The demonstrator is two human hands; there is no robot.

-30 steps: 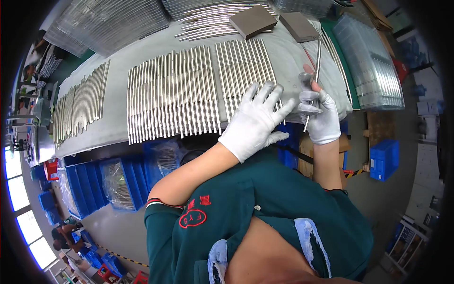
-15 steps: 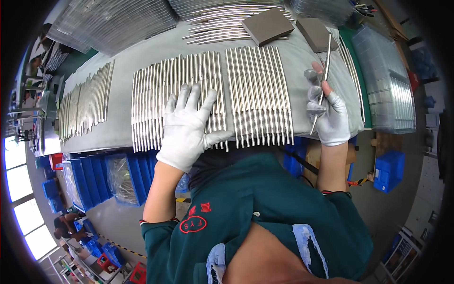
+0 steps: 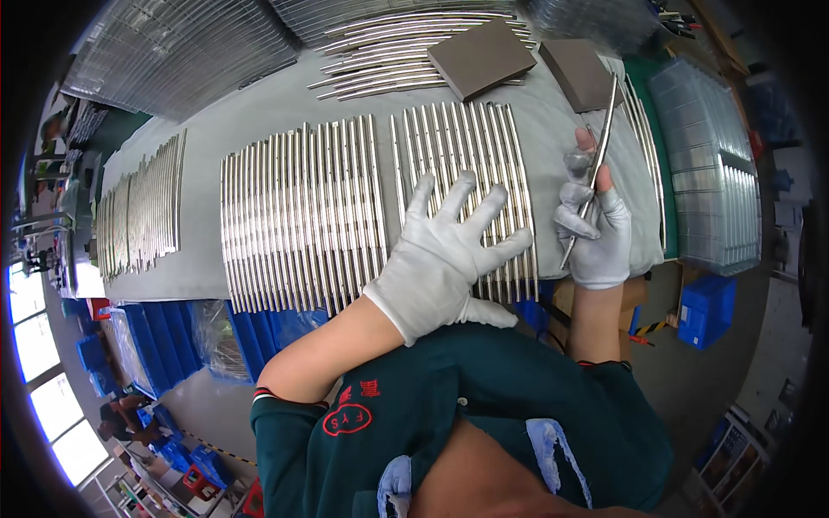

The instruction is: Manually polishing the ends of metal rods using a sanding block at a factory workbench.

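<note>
My left hand [image 3: 440,268], in a white glove, lies with fingers spread over the right group of slim metal rods [image 3: 449,138]. At that group's left edge one rod [image 3: 395,164] lies slightly apart from the others. A wider group of rods [image 3: 302,207] sits to the left, beyond a narrow gap. My right hand [image 3: 600,237], gloved with the thumb and a fingertip bare, is closed around a single metal rod [image 3: 607,125]. That rod is tilted, above the grey cloth at the table's right side.
Two grey-brown blocks [image 3: 484,59] [image 3: 580,76] lie at the back, one on a pile of crosswise rods [image 3: 371,65]. More rods [image 3: 142,207] lie far left. Clear plastic trays [image 3: 704,173] stand at right and stacked trays [image 3: 181,52] at back left. Blue bins [image 3: 155,341] sit below the table edge.
My left hand has moved right, from the left group of rods onto the right group. A gap now shows between the groups. My right hand still holds its rod.
</note>
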